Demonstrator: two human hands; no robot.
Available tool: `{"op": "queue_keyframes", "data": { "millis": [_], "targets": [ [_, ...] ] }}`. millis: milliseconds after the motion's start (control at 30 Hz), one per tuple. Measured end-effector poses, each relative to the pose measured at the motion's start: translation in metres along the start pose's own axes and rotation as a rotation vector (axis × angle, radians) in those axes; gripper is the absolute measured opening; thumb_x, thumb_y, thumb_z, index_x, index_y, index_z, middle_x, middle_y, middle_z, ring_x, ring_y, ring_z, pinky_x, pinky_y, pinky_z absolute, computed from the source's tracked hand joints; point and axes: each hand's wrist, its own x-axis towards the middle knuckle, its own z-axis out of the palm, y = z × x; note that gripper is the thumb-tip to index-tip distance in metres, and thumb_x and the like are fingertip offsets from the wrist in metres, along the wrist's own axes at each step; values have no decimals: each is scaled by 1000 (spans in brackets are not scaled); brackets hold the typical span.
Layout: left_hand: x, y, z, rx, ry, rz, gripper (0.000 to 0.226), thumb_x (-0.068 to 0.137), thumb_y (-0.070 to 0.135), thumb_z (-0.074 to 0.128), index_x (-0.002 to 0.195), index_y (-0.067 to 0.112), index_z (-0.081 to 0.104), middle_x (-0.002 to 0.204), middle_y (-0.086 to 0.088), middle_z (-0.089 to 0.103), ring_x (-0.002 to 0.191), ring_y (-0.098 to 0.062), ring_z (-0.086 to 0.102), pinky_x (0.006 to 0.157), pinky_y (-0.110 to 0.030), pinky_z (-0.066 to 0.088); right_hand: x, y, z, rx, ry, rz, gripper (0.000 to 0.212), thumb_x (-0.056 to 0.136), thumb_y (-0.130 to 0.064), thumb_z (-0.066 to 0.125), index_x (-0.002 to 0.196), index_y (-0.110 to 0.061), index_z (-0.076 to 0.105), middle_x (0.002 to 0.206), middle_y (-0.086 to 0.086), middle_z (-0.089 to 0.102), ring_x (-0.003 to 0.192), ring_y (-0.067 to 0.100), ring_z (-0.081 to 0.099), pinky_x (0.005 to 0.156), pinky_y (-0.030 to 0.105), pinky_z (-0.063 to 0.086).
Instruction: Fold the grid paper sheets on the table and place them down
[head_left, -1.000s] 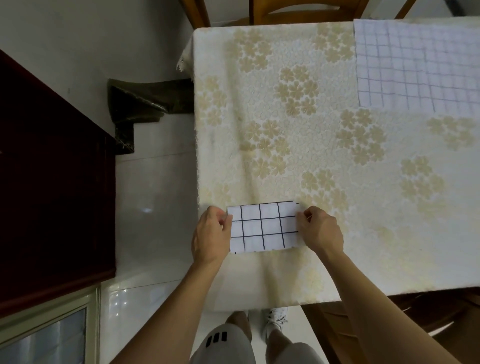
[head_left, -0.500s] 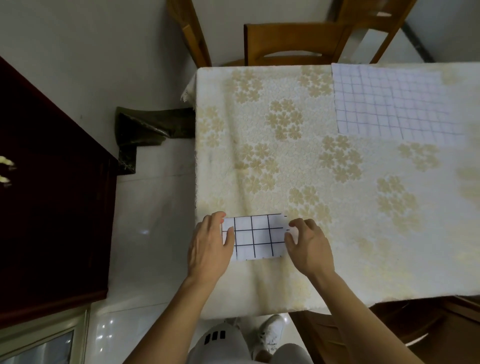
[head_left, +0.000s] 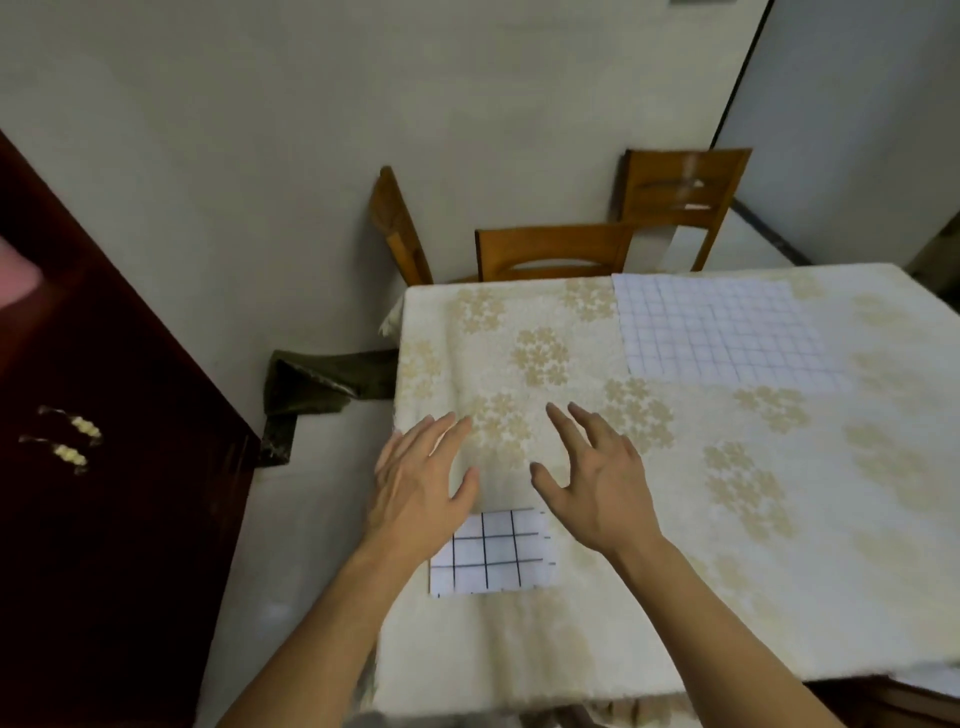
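Step in hand: one folded grid sheet is set down; judged from the layout, this sheet is done and the move to the next is under way.
Folded sheet, location: lies flat on the tablecloth near the table's near-left corner, bold dark grid facing up; its near-left portion is partly hidden by the left wrist.
Left hand: above the cloth, just beyond the folded sheet, fingers straight and loosely spread, gripping nothing. Whether the wrist touches the sheet cannot be told.
Right hand: beside the sheet's far-right corner, fingers splayed and pointing away across the table, thumb out, holding nothing. Contact with the cloth cannot be told.
Remaining work: a large unfolded grid sheet with fine pale lines lies flat at the far side of the table, well apart from both hands, its far edge at the table's edge.
Next move, assessment: a reach forward and to the right across the table; the large sheet likely needs both hands, one at each edge or corner, to lift and align before creasing.
Risk: thin paper on textured cloth may slide or buckle if pulled by one corner.
Surroundings: wooden chairs behind the table; dark cabinet at left.
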Motion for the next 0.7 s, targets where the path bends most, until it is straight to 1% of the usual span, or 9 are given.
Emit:
{"op": "queue_keyframes", "data": {
  "millis": [100, 200, 300, 367, 467, 533, 633, 700],
  "targets": [
    [16, 14, -40, 84, 42, 62, 66, 90, 56, 28, 147, 27, 44, 150, 2, 47, 140, -20, 40, 119, -44, 24, 11, -12, -41, -19, 70, -56, 77, 83, -67, 27, 153, -36, 23, 160, 0, 29, 148, 24, 24, 118, 54, 23],
    [31, 29, -83, 125, 118, 115, 66, 90, 58, 28, 147, 28, 43, 151, 4, 46, 142, -18, 38, 120, -45, 24, 18, -26, -81, -41, 153, -106, 76, 84, -69, 25, 154, -39, 18, 162, -2, 22, 150, 22, 19, 120, 53, 20],
    [41, 49, -118, 128, 186, 151, 67, 90, 58, 28, 148, 29, 41, 152, 6, 45, 143, -16, 36, 121, -45, 24, 16, -38, -118, -23, 244, -139, 75, 85, -68, 28, 153, -39, 19, 162, -3, 24, 149, 21, 21, 118, 53, 24],
    [45, 65, -133, 114, 223, 186, 66, 90, 58, 28, 148, 30, 41, 151, 7, 45, 143, -15, 36, 121, -45, 23, 10, -41, -138, -8, 284, -143, 73, 85, -67, 29, 152, -41, 20, 161, -4, 26, 148, 19, 22, 118, 52, 25],
    [47, 92, -141, 69, 237, 255, 68, 89, 61, 26, 149, 32, 39, 152, 9, 44, 143, -13, 35, 122, -44, 22, -4, -35, -159, -9, 326, -100, 71, 87, -68, 30, 152, -43, 19, 161, -8, 25, 149, 16, 20, 121, 48, 20],
    [49, 110, -140, 28, 226, 305, 68, 89, 62, 25, 149, 33, 39, 152, 10, 44, 143, -12, 35, 122, -44, 23, -17, -25, -171, -21, 363, -49, 71, 86, -70, 27, 152, -44, 19, 161, -10, 24, 149, 15, 18, 121, 46, 18],
    [53, 137, -128, -12, 193, 381, 67, 89, 62, 26, 149, 35, 38, 151, 11, 44, 143, -12, 35, 122, -43, 23, -44, -5, -185, -44, 395, 66, 75, 82, -73, 19, 151, -45, 18, 162, -12, 20, 150, 13, 14, 123, 45, 16],
    [54, 156, -117, -41, 175, 439, 65, 89, 61, 29, 148, 35, 40, 151, 12, 45, 142, -12, 37, 121, -41, 24, -63, 12, -192, -50, 429, 151, 75, 82, -72, 19, 151, -45, 19, 162, -12, 20, 150, 14, 14, 122, 46, 17]
  ]
}}
